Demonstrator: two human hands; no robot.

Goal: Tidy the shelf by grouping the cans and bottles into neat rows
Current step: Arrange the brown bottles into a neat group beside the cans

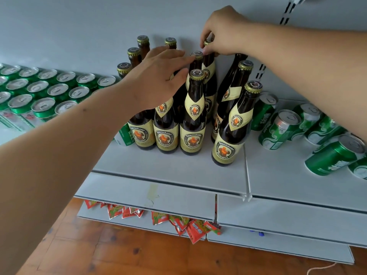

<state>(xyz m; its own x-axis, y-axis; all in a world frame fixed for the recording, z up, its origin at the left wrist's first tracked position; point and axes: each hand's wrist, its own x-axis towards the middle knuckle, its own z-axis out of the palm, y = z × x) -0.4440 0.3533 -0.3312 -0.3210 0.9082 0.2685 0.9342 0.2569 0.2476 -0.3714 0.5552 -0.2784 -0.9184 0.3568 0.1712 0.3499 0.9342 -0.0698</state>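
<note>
Several brown beer bottles [193, 114] with cream labels and gold caps stand clustered in the middle of the white shelf [178, 167]. My right hand [222, 32] pinches the capped neck of a rear bottle [209, 64] near the back wall. My left hand [158, 76] hovers with straight fingers over the left bottles, fingertips touching the cap of another bottle [197, 54]. Green cans [45, 90] stand upright in neat rows at the left. More green cans [282, 130] lie tipped and scattered at the right.
One bottle [234, 126] stands forward, apart from the cluster, at the shelf joint. A green can [125, 135] sits behind the left bottles. Red snack packets [186, 223] hang over a lower shelf edge. A wooden floor [119, 253] lies below.
</note>
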